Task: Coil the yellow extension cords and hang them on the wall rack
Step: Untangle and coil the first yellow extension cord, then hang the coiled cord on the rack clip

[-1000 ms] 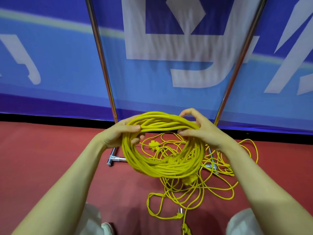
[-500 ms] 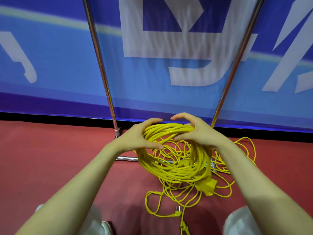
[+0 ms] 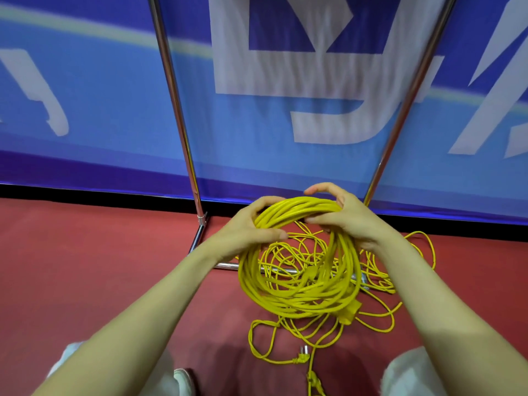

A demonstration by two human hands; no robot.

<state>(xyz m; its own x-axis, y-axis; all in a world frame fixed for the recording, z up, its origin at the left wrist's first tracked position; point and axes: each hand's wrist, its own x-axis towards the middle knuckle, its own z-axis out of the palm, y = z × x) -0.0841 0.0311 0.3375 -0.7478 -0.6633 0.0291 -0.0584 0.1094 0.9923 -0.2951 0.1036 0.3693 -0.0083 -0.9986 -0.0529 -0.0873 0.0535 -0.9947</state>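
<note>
Left hand (image 3: 248,228) fingers (image 3: 264,203) are curled over the top-left of the coil (image 3: 297,305), with the thumb tucked underneath and pointing right, so that hand's got a proper grip on the bundle. Right hand (image 3: 350,221) is wrapped round the top-right of the same coil, thumb pressed in from below and fingers arched over the top. The index finger looks a bit lifted off the strands, but the rest of the hand is hugging them. The two hands are close together, nearly touching up top.

The coil itself is a fat ring of many yellow loops, held up off the ground and hanging down from both hands. There's a chunky yellow socket end (image 3: 350,313) sticking out at its lower right.

Under and behind it is a messy tangle of thinner loose yellow cord (image 3: 425,242) spread on the red floor (image 3: 85,258). One plug (image 3: 304,356) is lying near the bottom and another connector is right at the bottom edge.

Two shiny metal poles (image 3: 174,98) rise up from a base bar on the floor. The coil sits in front of the gap between them. Behind all of it is a big blue banner (image 3: 108,110) with white lettering.

At the bottom you can see white trouser knees (image 3: 411,372) and the tip of a white shoe (image 3: 183,380).
</note>
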